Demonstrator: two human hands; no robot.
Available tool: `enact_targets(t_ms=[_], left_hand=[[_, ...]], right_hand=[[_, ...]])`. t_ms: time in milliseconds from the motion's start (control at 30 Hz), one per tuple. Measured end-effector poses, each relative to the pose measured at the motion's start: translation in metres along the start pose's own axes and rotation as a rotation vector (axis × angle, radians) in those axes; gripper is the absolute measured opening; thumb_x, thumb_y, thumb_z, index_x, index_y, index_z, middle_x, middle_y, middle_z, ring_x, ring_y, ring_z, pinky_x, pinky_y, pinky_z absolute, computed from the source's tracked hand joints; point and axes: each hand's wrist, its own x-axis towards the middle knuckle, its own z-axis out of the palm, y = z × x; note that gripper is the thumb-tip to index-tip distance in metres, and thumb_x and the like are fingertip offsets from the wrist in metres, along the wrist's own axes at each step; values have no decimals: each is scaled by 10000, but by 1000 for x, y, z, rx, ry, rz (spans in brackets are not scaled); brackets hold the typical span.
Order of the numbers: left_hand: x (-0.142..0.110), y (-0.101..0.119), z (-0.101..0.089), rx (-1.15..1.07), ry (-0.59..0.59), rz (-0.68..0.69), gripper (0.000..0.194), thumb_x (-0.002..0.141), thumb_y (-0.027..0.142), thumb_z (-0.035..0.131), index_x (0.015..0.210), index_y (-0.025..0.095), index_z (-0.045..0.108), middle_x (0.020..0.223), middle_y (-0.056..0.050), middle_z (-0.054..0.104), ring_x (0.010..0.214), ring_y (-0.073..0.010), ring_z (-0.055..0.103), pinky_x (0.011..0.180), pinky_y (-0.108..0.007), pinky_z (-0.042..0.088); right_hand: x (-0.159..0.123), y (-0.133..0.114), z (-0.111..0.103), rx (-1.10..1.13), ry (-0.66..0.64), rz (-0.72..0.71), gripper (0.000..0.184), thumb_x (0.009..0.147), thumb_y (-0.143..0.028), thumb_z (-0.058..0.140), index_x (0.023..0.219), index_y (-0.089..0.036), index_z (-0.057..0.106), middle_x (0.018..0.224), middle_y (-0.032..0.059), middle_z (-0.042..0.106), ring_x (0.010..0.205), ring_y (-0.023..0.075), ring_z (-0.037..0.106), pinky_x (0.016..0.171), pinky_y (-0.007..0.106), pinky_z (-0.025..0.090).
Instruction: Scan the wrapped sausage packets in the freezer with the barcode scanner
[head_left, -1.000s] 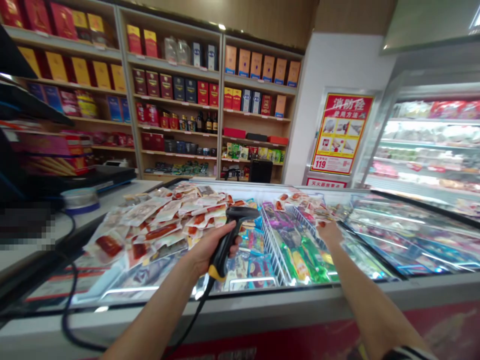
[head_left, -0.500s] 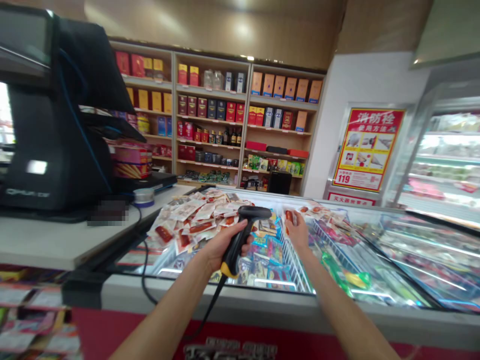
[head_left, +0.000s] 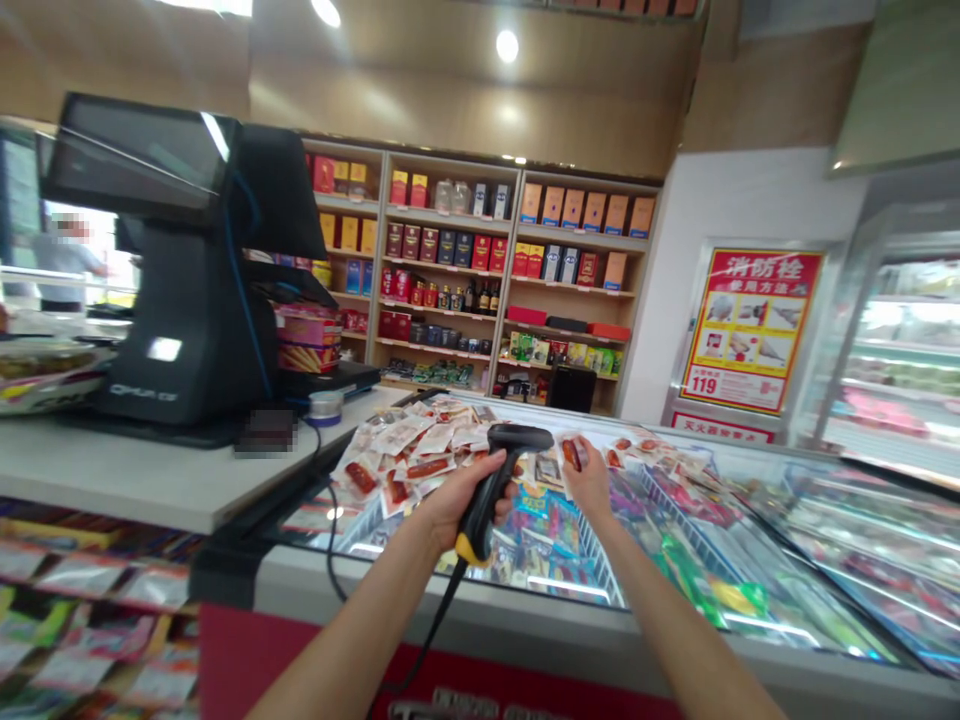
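My left hand point(head_left: 466, 500) is wrapped round the handle of a black and yellow barcode scanner point(head_left: 491, 490), its head turned to the right. A cable runs down from the grip. Just right of the scanner's head, my right hand point(head_left: 589, 480) pinches a small clear packet of reddish-brown sausage point(head_left: 573, 454). The packet and the scanner are apart. Beneath and left of the hands, a heap of similar sausage packets point(head_left: 420, 445) lies on the glass top of a chest freezer point(head_left: 525, 590). A smaller heap of packets point(head_left: 660, 455) lies to the right.
On the left, a black checkout terminal point(head_left: 187, 300) stands on a white counter point(head_left: 172, 485) beside a small round tin point(head_left: 325, 408). Shelves of boxes point(head_left: 450, 250) line the back wall. A person point(head_left: 66, 260) is at the far left.
My view has shifted up and left, showing more of the terminal. The right hand with the sausage packet has come slightly closer to the scanner. Both holds are the same.
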Motion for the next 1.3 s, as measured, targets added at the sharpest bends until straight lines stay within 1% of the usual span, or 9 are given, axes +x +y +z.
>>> enact_targets(t_ms=[167,267,400,533,900,1033,1133,1233,1300], left_hand=[[3,1,2,30,-29,-2,287,755,392,482,836,119,521,599,3,485,426,-60,428,414,-184,292],[7,1,0,23,-41,-21,284,758,390,479,829,119,522,604,2,481,437,-58,432,425,-181,301],[13,-2,-5,36,-32,-52,274,750,381,494,821,118,519,613,-4,486,446,-60,446,427,-175,299],[20,-6,-8,33,-20,-41,249,748,358,495,798,114,516,609,-10,491,448,-61,450,422,-166,295],[34,-11,-18,44,91,-5,190,725,305,508,759,119,506,583,0,492,427,-64,442,420,-179,307],[37,-14,-19,35,83,5,186,724,286,507,800,116,512,582,-1,494,430,-68,443,421,-182,305],[40,-16,-22,25,105,-17,195,738,296,496,814,116,507,582,3,486,431,-65,433,419,-180,299],[45,-17,-27,3,125,-15,200,746,297,492,830,116,503,593,4,485,440,-61,428,431,-182,302],[49,-18,-31,-4,100,-23,205,750,302,486,834,115,504,595,1,486,440,-63,424,435,-187,298]], right_hand=[[0,6,0,-49,6,-10,422,633,-250,461,1028,-123,535,925,100,589,858,210,527,794,329,397],[1,12,1,-73,-17,-3,443,625,-240,455,1045,-116,523,951,105,582,875,210,522,799,324,395],[2,18,5,-108,-56,-44,461,623,-239,446,1063,-118,510,979,103,576,914,210,513,830,327,380],[3,22,8,-141,-76,-74,450,623,-239,446,1049,-115,525,930,100,578,875,203,523,801,310,393],[8,36,19,-183,-50,16,431,614,-230,433,1011,-116,553,909,99,586,839,204,524,767,303,398],[11,35,25,-211,-53,61,416,650,-245,424,1021,-109,555,880,103,598,825,211,533,749,307,398],[15,30,32,-219,-111,70,363,691,-271,422,974,-105,578,861,109,606,834,216,539,763,311,391],[21,28,39,-184,-216,-21,319,711,-284,428,935,-128,594,896,99,605,859,198,533,784,292,389],[28,35,38,-192,-223,-48,323,717,-286,430,943,-123,594,937,108,597,893,195,522,811,294,381]])
